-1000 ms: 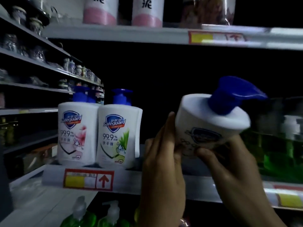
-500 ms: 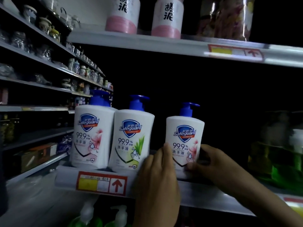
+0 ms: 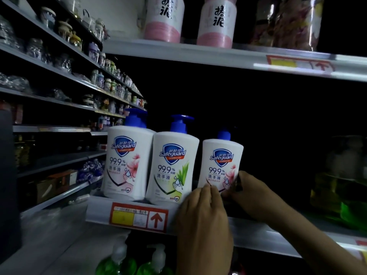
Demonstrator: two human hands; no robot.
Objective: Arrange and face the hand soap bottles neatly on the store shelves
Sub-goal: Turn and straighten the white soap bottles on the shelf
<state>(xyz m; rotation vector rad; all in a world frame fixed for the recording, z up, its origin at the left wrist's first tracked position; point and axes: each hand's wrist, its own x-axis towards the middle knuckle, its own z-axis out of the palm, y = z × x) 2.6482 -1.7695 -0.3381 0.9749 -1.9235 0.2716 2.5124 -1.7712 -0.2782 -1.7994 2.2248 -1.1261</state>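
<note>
Three white Safeguard hand soap bottles with blue pumps stand upright on the middle shelf (image 3: 258,233), labels facing me. The left one (image 3: 127,161) has a pink flower label, the middle one (image 3: 172,167) a green leaf label. The third, pink-label bottle (image 3: 221,161) stands a small gap to the right. My left hand (image 3: 204,219) touches its lower left front with the fingertips. My right hand (image 3: 252,197) grips its lower right side. Both hands hide the bottle's base.
A red and yellow price tag (image 3: 139,217) sits on the shelf lip. Green pump bottles (image 3: 119,261) stand on the shelf below, more green bottles (image 3: 341,195) at the dim right. Pink-banded bottles (image 3: 216,22) stand on the shelf above. A long aisle of goods runs off left.
A second ago I held the third bottle tilted in the air. Half a second ago it stood on the shelf; since then the view has shifted and my hands stay at its base.
</note>
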